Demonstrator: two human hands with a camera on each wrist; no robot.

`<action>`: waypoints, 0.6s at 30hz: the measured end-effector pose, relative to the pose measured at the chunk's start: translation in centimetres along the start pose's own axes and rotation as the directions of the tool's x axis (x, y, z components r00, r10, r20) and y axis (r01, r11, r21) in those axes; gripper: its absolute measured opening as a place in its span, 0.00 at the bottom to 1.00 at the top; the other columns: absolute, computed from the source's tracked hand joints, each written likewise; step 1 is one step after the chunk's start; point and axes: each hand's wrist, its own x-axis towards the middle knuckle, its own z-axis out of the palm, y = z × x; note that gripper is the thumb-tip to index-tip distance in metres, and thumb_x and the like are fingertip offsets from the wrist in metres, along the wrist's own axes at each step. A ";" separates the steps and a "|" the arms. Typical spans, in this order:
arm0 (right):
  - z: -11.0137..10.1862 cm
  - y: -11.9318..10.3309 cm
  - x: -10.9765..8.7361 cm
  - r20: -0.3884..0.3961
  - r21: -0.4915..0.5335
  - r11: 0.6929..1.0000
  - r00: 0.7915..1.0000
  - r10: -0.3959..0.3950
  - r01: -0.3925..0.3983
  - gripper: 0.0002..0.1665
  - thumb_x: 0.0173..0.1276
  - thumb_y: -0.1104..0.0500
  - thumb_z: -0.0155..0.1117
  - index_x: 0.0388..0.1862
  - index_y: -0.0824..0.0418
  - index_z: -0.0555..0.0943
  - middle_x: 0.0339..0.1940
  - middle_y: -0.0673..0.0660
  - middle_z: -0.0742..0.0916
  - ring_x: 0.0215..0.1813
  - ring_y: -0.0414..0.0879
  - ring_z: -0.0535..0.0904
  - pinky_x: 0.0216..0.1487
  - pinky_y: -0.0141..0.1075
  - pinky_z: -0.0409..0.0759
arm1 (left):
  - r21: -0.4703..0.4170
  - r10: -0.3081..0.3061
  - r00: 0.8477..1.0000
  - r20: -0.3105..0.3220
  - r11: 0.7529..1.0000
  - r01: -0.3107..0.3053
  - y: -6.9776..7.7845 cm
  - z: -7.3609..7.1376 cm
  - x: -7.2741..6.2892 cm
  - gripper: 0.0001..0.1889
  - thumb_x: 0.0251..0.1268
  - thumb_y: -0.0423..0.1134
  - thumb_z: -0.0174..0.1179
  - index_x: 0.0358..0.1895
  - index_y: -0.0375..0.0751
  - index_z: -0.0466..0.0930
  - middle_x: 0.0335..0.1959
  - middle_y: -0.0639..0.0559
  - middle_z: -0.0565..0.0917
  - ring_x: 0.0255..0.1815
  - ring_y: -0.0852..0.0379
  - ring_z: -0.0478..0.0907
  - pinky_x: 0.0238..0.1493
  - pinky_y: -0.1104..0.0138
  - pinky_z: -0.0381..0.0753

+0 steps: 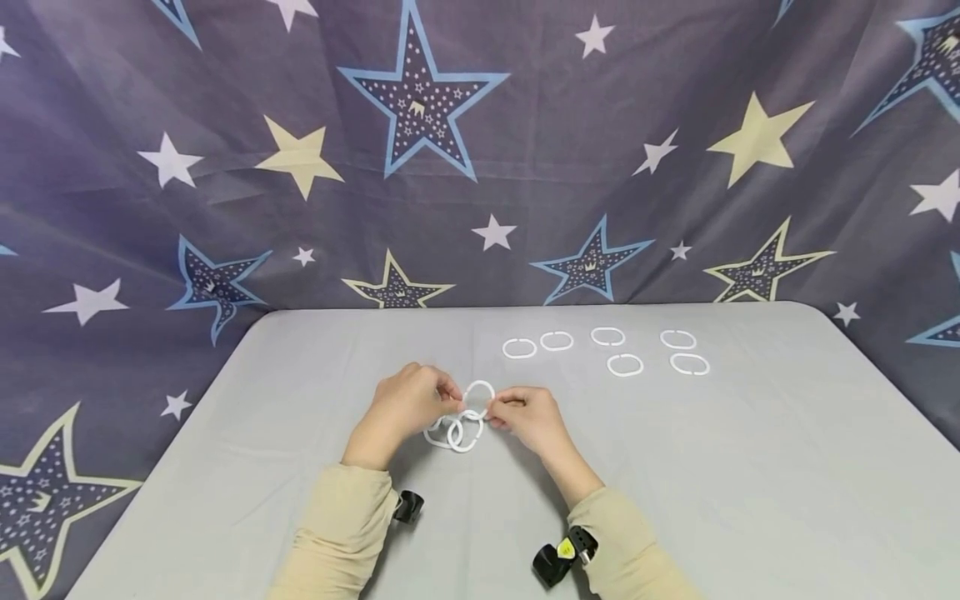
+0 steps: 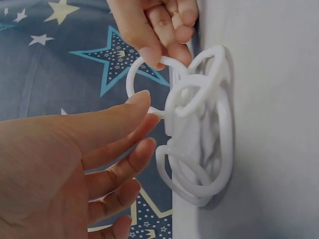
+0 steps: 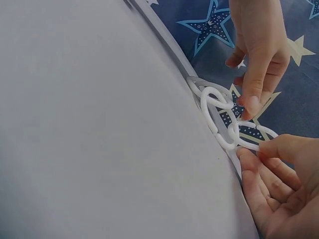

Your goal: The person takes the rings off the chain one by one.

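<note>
Both hands meet over the left-middle part of the table around one white plastic link (image 1: 480, 383), an oval ring raised above the tabletop. My left hand (image 1: 408, 400) pinches its left side between thumb and index finger, the other fingers loosely bent in the left wrist view. From the opposite side, my right hand (image 1: 531, 417) pinches the same link with thumb and fingertips. This link passes through a second white link (image 2: 192, 79), which hooks into more white links (image 2: 227, 144) bunched below on the table, partly hidden behind my left fingers in the head view.
Several loose white links lie apart at the back right of the grey table (image 1: 780, 467), among them one link (image 1: 519, 357) nearest my hands. A dark star-patterned cloth (image 1: 525, 167) hangs behind the table. Black wrist cameras (image 1: 553, 567) sit at both sleeves.
</note>
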 end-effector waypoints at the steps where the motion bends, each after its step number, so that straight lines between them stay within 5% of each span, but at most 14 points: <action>1: 0.0 0.0 0.0 0.000 0.001 1.000 1.000 0.000 0.000 0.06 0.60 0.69 0.66 0.33 0.72 0.86 0.25 0.64 0.88 0.27 0.50 0.85 0.27 0.33 0.80 | 0.002 -0.001 1.000 -0.002 1.000 0.001 -0.1 0.1 0.0 0.04 0.56 0.46 0.73 0.30 0.54 0.88 0.27 0.64 0.82 0.31 0.61 0.74 0.37 0.57 0.74; 9: 0.2 0.1 0.0 -0.006 0.013 1.000 1.000 0.006 -0.006 0.06 0.61 0.68 0.66 0.33 0.73 0.86 0.25 0.65 0.88 0.26 0.50 0.85 0.30 0.39 0.83 | 0.021 -0.020 1.000 0.002 1.000 0.020 -0.5 0.4 0.1 0.04 0.54 0.48 0.74 0.29 0.56 0.89 0.31 0.60 0.83 0.39 0.57 0.73 0.43 0.54 0.75; 18: 0.1 0.0 -0.1 -0.011 0.013 1.000 1.000 0.014 -0.014 0.07 0.61 0.67 0.67 0.34 0.74 0.86 0.25 0.64 0.88 0.24 0.46 0.84 0.27 0.33 0.80 | 0.045 -0.008 1.000 0.022 0.999 0.007 -0.6 0.8 0.1 0.04 0.53 0.49 0.74 0.28 0.58 0.90 0.32 0.61 0.83 0.39 0.57 0.73 0.45 0.55 0.74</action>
